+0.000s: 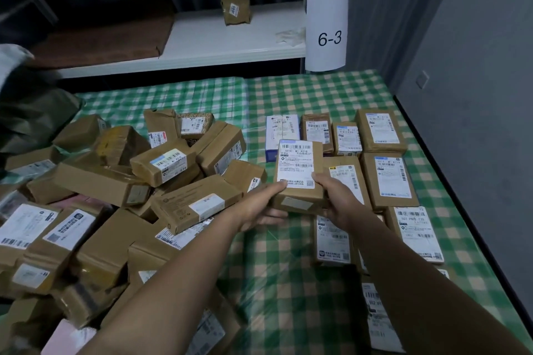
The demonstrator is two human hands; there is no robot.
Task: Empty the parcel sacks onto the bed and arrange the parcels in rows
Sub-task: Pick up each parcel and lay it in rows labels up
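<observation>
Gripped at its near corners by left hand [259, 204] and right hand [337, 199] above the checked bed [288, 282]: one labelled parcel [297, 170], between one loose heap [115, 181] and a far row [315, 131] of four.

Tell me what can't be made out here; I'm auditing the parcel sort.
Head view only.
Held parcel: label print too small and blurred to read.
Pile at left: lower parcels buried under upper ones.
Parcels at lower right: cut by the bottom edge, covered by the right forearm.
Left hand: fingertips hidden beneath the held parcel.
Dark sack: cut by the left edge; contents unseen.
</observation>
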